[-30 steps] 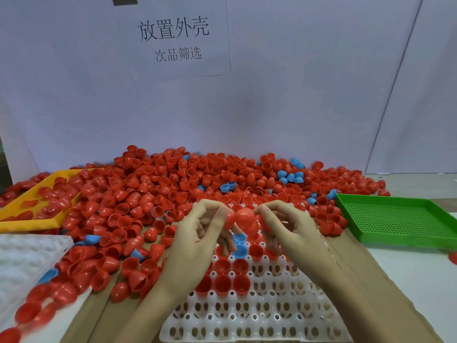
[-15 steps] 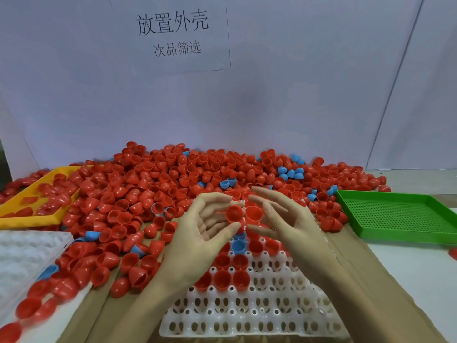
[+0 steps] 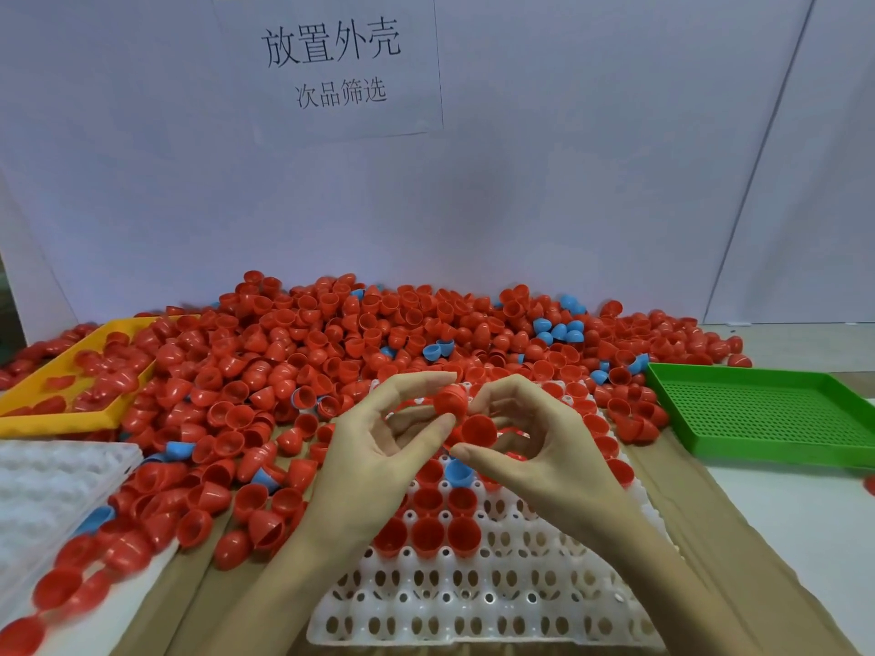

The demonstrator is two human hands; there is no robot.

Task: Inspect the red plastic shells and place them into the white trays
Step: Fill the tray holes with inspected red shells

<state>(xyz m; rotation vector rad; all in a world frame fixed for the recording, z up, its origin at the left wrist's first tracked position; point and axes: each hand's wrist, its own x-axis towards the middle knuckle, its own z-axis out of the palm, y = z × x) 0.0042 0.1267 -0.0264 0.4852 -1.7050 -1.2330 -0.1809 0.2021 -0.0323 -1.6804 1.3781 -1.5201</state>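
Note:
A big heap of red plastic shells [image 3: 331,352] with a few blue ones covers the back of the table. In front of me lies a white tray [image 3: 473,603] with round pockets; several red shells [image 3: 428,537] and one blue shell [image 3: 458,472] sit in its far rows. My left hand [image 3: 379,456] pinches a red shell [image 3: 450,402] between thumb and fingers above the tray. My right hand [image 3: 544,447] pinches a second red shell [image 3: 479,430], its open side toward me, just below the first.
A yellow tray [image 3: 57,419] with red shells stands at the left, a perforated green tray [image 3: 767,414] at the right. Another white tray [image 3: 52,490] lies at the near left. Loose shells [image 3: 57,589] spill along the left front. A paper sign [image 3: 331,63] hangs on the back wall.
The hands have drawn closer to me and turned the two shells. The left shell now shows its domed back, and the right one sits lower, between thumb and finger.

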